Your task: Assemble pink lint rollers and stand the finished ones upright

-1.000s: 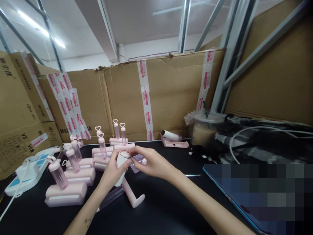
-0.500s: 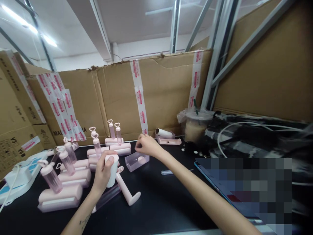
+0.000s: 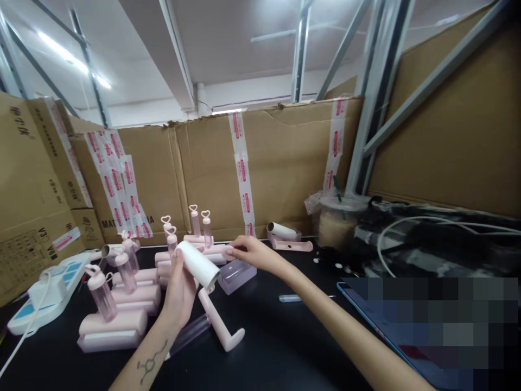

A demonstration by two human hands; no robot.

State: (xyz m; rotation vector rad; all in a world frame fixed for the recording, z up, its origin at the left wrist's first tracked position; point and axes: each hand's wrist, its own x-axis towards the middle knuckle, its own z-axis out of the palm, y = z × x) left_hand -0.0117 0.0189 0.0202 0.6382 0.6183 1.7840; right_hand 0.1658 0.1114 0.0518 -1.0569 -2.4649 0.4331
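My left hand is wrapped around a white paper roll, held slanted with its hollow end facing down and right. My right hand is just above and behind a clear lilac box, thumb and fingertips pinched together. A pale spot shows at the fingertips, but I cannot make out what it is. Below the roll, a pink L-shaped handle lies on the black table. Beside it is a clear purplish tube or cover, partly behind my left forearm.
At left stand several pink roller sets with heart-topped tubes. A power strip lies beyond them. Another roll is at the back. A drink cup, a pen-like tool and a tablet-like device are at right.
The roll in my left hand has tipped from nearly upright to slanted. My right hand's fingers have straightened. A pale round piece seen inside the lilac box earlier no longer shows there.
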